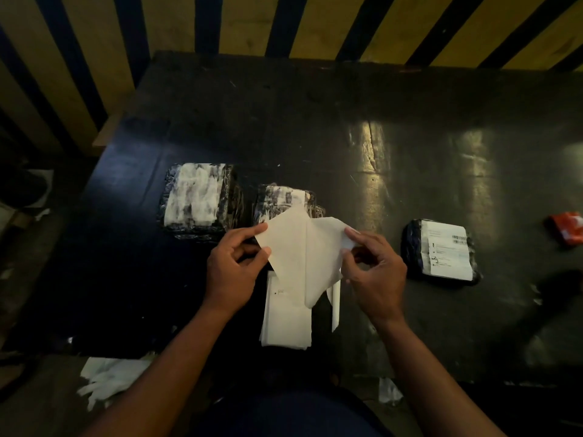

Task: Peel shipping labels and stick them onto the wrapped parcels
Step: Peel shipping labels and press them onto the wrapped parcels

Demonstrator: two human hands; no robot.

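A white label sheet [301, 250] hangs in the air above the dark table [347, 121], partly split into two layers. My left hand [233, 269] pinches its left edge. My right hand [375, 272] pinches the curled right corner. Under the sheet lies a stack of white label sheets [284, 323]. Behind my hands sit two black wrapped parcels: one [198, 200] at the left with torn white residue on top, and a second [284, 200] partly hidden by the sheet. A third wrapped parcel [441, 250] at the right carries a printed label.
An orange packet [568, 231] lies at the table's far right. Crumpled white backing papers [107, 380] lie on the floor at the lower left, past the table's front edge. A yellow and dark striped wall [284, 23] stands behind the table.
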